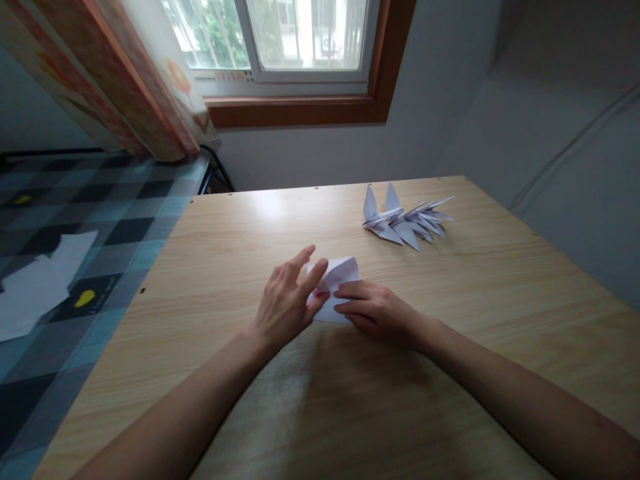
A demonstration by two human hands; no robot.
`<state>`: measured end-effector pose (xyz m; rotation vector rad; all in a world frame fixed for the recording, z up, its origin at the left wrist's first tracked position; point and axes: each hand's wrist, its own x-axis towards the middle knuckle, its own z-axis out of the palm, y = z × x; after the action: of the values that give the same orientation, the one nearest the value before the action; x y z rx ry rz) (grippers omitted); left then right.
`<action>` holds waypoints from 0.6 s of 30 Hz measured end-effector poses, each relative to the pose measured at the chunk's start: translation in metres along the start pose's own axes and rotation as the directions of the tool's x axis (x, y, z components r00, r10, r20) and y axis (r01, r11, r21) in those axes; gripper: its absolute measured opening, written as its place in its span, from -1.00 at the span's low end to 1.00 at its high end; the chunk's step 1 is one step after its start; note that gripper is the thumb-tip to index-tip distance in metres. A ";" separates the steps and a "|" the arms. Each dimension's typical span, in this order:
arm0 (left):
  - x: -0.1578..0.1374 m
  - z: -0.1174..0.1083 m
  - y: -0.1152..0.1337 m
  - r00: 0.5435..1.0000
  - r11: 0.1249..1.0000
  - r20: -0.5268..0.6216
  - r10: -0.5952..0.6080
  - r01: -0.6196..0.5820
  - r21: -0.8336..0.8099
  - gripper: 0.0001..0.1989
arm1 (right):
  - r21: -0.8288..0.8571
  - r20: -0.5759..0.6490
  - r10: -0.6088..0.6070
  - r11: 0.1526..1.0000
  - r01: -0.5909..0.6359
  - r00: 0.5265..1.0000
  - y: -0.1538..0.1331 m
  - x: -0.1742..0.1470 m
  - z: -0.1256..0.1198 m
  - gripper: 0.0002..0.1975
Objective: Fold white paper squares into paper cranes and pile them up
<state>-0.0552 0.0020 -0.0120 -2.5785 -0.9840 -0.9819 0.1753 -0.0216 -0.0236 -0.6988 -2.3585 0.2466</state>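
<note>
A small white sheet of paper (344, 270), partly folded with a raised flap at its far side, lies on the wooden table between my hands. My left hand (287, 297) is at its left edge, fingers spread apart, with the lower fingertips touching the fold. From the right, my right hand (383, 310) grips the paper's right side, fingers close together over it. Both hands hide parts of the paper's edges. Beyond them, toward the back right, several folded white paper pieces with pointed wings (403, 220) lie in an overlapping row.
The light wooden table (240, 267) has its far edge near the wall below a window (300, 40). On the left, loose white paper sheets (40, 287) rest on a checked cloth (145, 207). A patterned curtain (135, 73) hangs by the window.
</note>
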 end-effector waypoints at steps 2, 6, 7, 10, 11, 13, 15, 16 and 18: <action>0.001 0.000 0.000 1.000 1.000 0.011 -0.023 0.023 -0.014 -0.26 | -0.004 0.012 0.007 1.000 -0.007 1.000 -0.001 0.000 0.000 -0.84; 0.003 0.001 0.000 0.992 0.990 0.028 -0.120 0.122 -0.069 -0.38 | 0.017 0.027 -0.006 1.000 0.006 1.000 -0.005 0.001 0.001 -0.82; 0.003 0.001 0.000 0.990 0.987 0.034 -0.138 0.141 -0.082 -0.43 | 0.024 0.030 -0.021 0.999 0.020 0.999 -0.006 0.002 0.002 -0.82; 0.004 0.001 -0.003 0.984 0.980 0.074 -0.161 0.168 -0.105 -0.58 | 0.021 0.035 -0.060 0.998 0.059 0.998 -0.010 0.003 0.002 -0.83; 0.004 0.001 -0.004 0.983 0.979 0.085 -0.161 0.170 -0.108 -0.63 | 0.016 0.035 -0.064 0.998 0.063 0.997 -0.011 0.004 0.002 -0.83; 0.004 0.001 -0.005 0.984 0.979 0.080 -0.157 0.165 -0.117 -0.70 | 0.012 0.034 -0.070 0.998 0.069 0.997 -0.011 0.004 0.003 -0.83; 0.004 0.001 -0.006 0.989 0.980 0.036 -0.142 0.146 -0.133 -0.77 | 0.013 0.028 -0.075 0.997 0.075 0.997 -0.011 0.004 0.003 -0.83; 0.005 0.000 -0.006 0.992 0.981 0.006 -0.128 0.128 -0.144 -0.81 | 0.009 0.027 -0.077 0.997 0.076 0.997 -0.011 0.003 0.003 -0.83; 0.004 0.000 -0.007 0.994 0.983 -0.050 -0.094 0.084 -0.165 -0.90 | -0.006 0.029 -0.077 0.997 0.077 0.997 -0.010 0.003 0.003 -0.84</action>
<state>-0.0572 0.0093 -0.0094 -2.6389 -1.0529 -1.2005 0.1669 -0.0288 -0.0210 -0.6104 -2.4094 0.2158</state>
